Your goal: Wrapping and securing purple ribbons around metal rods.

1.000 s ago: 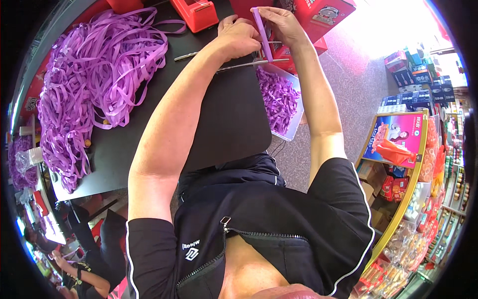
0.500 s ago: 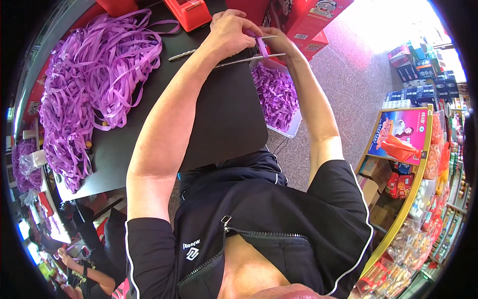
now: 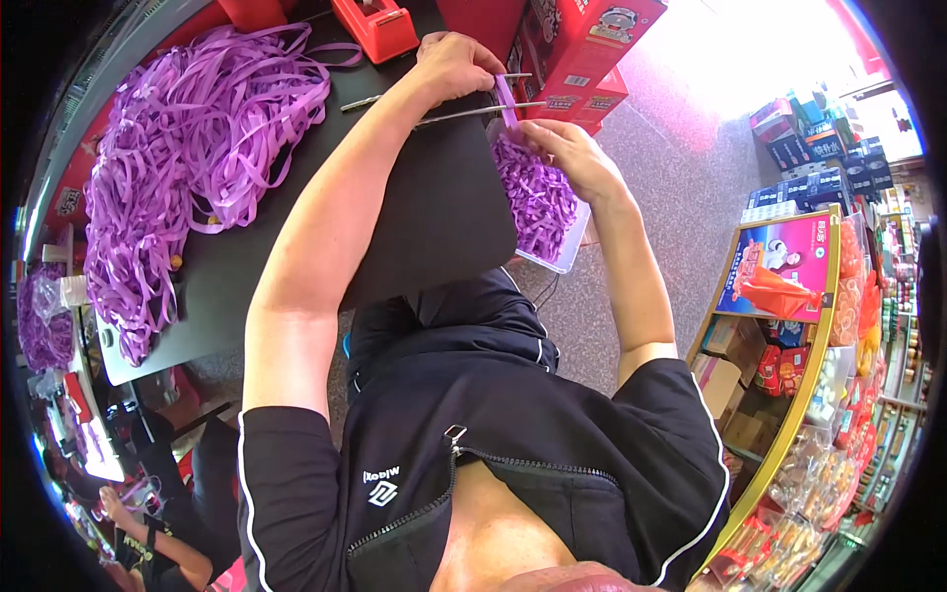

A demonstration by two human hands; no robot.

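Observation:
Two thin metal rods [image 3: 480, 113] stick out past the right edge of the black table. A short length of purple ribbon [image 3: 506, 99] runs across them. My left hand [image 3: 457, 67] is closed at the far rod, its fingertips pinching the ribbon's upper part. My right hand [image 3: 574, 156], nearer to me, pinches the ribbon's lower end between thumb and fingers and draws it straight. Below the rods, a white bin [image 3: 567, 259] holds many short purple ribbon pieces [image 3: 538, 202]. A large tangled heap of long purple ribbon [image 3: 212, 128] covers the left of the table.
A red tape dispenser [image 3: 380, 30] stands at the table's [image 3: 414, 212] far edge. Red printed boxes [image 3: 582, 49] are stacked beyond the bin. At right are a display shelf [image 3: 779, 266] with packaged goods and stacked blue boxes [image 3: 824, 187]. Another person's arm [image 3: 163, 538] shows at lower left.
My right hand has come down from the rods toward me, pulling the ribbon's end with it. My left hand stays by the far rod. The whole view has shifted slightly.

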